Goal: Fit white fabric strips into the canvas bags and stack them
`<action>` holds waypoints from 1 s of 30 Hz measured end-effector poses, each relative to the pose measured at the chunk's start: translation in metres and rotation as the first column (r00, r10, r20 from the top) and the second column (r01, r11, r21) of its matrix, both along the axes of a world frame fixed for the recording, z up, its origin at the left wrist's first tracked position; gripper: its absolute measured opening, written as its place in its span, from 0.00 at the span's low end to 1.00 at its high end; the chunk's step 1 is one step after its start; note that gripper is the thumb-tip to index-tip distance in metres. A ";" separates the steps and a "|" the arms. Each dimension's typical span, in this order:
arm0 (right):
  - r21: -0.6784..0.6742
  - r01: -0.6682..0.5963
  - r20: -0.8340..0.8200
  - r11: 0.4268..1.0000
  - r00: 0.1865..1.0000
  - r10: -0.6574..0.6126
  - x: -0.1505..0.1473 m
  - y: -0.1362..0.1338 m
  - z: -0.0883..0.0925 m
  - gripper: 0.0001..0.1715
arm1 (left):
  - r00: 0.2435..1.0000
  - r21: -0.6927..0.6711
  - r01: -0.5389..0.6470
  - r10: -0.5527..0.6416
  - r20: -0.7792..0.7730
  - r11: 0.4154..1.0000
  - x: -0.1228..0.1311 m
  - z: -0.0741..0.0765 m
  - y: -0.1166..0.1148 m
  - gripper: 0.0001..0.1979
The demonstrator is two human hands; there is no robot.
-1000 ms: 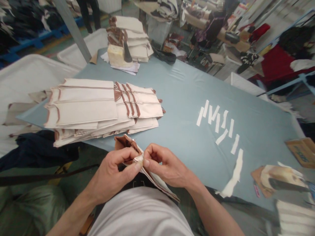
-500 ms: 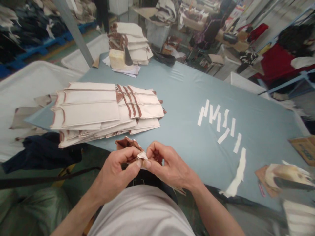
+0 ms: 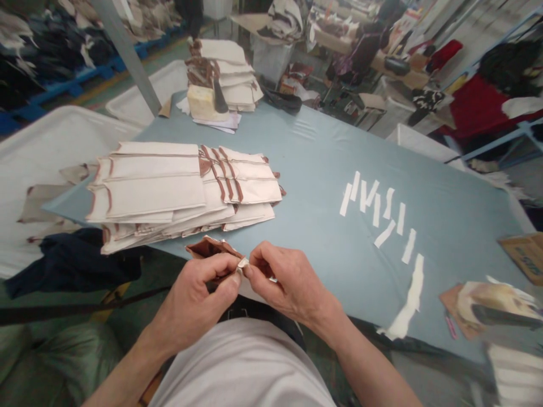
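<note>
Both hands meet at the table's near edge over a fabric piece (image 3: 212, 246) with a brown inside and a pale outside. My left hand (image 3: 210, 291) pinches the piece near its right end, thumb against forefinger. At that same pale corner, my right hand (image 3: 288, 280) has its thumb and fingertips pressed together; part of the piece is hidden behind the hands. Just beyond lie stacked cream fabric pieces (image 3: 156, 195) with brown edging, layered in rows. To the right, several white strips (image 3: 401, 219) are scattered on the blue-green table (image 3: 314, 186).
A longer white strip (image 3: 409, 299) lies near the right front edge. More cream pieces (image 3: 235, 73) are piled at the back beside a yellowish block (image 3: 207, 103). A white bin (image 3: 51, 135) stands left. A pink-handled tool (image 3: 450, 325) and a cardboard piece (image 3: 524, 257) are at right.
The brown and pale piece has shifted slightly left and shows more of its brown inside. My right fingertips have moved a little up and left on its corner.
</note>
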State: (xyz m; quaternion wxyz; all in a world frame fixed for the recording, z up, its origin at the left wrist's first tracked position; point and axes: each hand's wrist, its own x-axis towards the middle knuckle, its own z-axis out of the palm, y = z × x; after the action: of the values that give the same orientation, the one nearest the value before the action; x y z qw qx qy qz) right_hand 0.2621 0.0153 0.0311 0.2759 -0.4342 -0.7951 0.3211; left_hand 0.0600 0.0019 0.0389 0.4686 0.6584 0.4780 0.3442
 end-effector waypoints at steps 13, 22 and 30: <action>-0.016 -0.081 -0.205 0.997 0.976 0.076 0.006 0.005 0.011 0.07 | 0.996 0.109 0.075 -0.069 -0.063 0.991 0.001 0.013 0.003 0.16; -0.380 -0.104 -0.302 0.919 0.953 -0.017 0.005 0.001 0.027 0.05 | 0.987 0.070 0.151 -0.147 -0.063 0.986 0.003 0.019 0.008 0.16; -0.180 -0.076 -0.146 0.981 0.988 0.049 0.010 -0.013 0.027 0.06 | 0.972 0.065 0.216 -0.208 -0.114 0.974 0.003 0.018 0.008 0.14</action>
State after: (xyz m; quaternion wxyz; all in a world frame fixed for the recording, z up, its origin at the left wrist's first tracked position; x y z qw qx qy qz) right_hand 0.2718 0.0020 0.0578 0.2797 -0.4088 -0.7537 0.4320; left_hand 0.0634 0.0095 0.0565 0.4508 0.7406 0.4157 0.2747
